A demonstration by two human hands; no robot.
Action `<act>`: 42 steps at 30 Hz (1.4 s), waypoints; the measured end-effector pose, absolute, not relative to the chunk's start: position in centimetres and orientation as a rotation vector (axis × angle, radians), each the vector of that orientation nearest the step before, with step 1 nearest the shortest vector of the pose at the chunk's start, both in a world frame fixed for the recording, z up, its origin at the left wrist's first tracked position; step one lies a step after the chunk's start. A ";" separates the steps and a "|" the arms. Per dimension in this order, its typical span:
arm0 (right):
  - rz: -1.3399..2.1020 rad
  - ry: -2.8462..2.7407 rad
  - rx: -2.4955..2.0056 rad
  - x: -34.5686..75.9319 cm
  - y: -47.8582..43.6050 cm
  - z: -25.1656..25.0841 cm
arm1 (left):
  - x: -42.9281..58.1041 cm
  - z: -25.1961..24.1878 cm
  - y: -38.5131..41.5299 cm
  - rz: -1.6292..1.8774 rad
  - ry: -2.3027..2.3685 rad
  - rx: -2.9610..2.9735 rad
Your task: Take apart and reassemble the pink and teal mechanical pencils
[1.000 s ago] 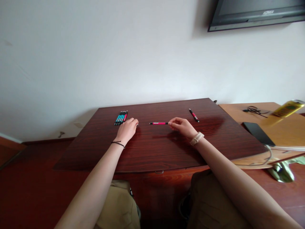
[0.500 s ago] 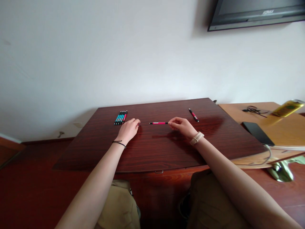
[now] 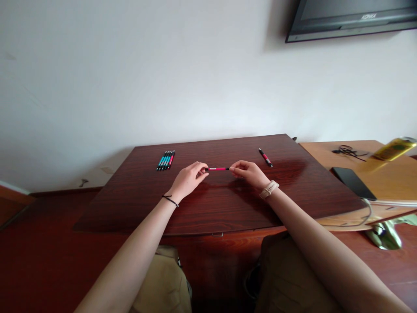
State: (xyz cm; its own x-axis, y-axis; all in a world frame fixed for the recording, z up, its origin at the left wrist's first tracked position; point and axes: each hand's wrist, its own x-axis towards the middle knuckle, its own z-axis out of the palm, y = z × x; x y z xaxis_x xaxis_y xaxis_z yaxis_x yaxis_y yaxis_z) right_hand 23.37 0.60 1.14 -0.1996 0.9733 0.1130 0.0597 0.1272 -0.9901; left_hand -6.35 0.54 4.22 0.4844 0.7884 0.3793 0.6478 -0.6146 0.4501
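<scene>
A pink and black pen (image 3: 218, 168) is held level just above the dark wooden board (image 3: 211, 208). My right hand (image 3: 249, 173) pinches its right end. My left hand (image 3: 189, 179) pinches its left end with thumb and fingers closed round the tip. A row of several pens (image 3: 166, 160), mostly teal with one pink, lies on the board to the left of my left hand. One more pink and black pen (image 3: 265, 157) lies at the board's far right.
A lighter wooden table (image 3: 384, 174) to the right carries a black phone (image 3: 353, 181), a coiled black cable (image 3: 347, 150) and a yellow bottle (image 3: 392, 148). A wall-mounted screen (image 3: 352, 17) hangs at the upper right. My knees (image 3: 163, 278) show below the board.
My left hand has moved right from beside the row of pens and closed on the left end of the pink pen. My right hand has stayed in place.
</scene>
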 end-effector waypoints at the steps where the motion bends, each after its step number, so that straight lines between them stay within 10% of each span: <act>1: 1.224 -1.464 -1.073 23.4 0.6 1.2 | -6.0 4.3 0.3 0.833 1.223 2.494; 42: 1.326 -1.387 -1.028 23.2 0.3 1.7 | -5.0 3.9 0.7 0.960 1.087 1.868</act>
State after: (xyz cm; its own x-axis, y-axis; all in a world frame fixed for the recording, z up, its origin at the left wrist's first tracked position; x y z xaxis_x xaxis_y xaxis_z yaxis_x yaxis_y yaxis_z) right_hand 23.23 0.33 1.75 -0.2195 0.9729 0.0722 -0.0283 0.0676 -0.9973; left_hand -5.00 0.72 3.86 0.3560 0.9065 0.2271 0.3376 -0.3514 0.8733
